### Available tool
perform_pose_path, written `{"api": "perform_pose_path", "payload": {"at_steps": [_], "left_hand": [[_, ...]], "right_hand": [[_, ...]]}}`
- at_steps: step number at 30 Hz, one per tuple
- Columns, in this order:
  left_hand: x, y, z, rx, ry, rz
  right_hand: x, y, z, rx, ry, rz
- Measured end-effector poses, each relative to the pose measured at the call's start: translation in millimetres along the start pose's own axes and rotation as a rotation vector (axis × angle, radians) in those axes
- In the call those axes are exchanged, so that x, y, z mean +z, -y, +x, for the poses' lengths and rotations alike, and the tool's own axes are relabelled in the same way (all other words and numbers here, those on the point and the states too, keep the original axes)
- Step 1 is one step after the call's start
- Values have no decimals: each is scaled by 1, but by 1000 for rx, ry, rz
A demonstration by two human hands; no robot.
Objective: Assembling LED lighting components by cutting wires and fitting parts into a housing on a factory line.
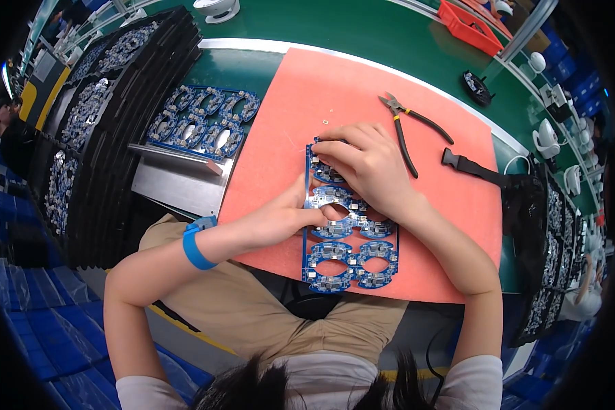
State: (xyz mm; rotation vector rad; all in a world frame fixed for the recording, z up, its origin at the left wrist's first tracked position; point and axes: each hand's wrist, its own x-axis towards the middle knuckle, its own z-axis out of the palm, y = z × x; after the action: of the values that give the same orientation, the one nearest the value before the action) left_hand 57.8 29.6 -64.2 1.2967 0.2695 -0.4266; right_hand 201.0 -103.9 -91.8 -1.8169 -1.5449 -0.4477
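Observation:
A blue circuit board panel [354,260] with rows of ring-shaped boards slants over the pink foam mat [266,184]. My left hand [290,217], a blue band [197,249] at its wrist, grips the panel's left side, thumb on top and the other fingers partly hidden beneath. Curled over the far end is my right hand [376,167], its fingertips pressed on the panel's upper left corner; the palm hides much of that end. Side cutters [393,106] with black and yellow handles lie on the mat beyond my right hand, jaws apart.
Another blue panel [208,102] rests by a metal fixture [178,181] on the left. Tall black tray stacks [109,137] holding boards stand at far left, with more trays [553,239] at right. A black buckle strap [475,167] crosses the mat's right edge. A red bin [468,27] sits at the back.

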Motion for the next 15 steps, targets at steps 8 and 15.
{"api": "perform_pose_path", "payload": {"at_steps": [8,15], "left_hand": [[4,-7,0,-20,21,30],[1,-2,3,-26,15,47]], "right_hand": [[-4,2,1,195,57,131],[-2,1,-3,76,58,182]]}}
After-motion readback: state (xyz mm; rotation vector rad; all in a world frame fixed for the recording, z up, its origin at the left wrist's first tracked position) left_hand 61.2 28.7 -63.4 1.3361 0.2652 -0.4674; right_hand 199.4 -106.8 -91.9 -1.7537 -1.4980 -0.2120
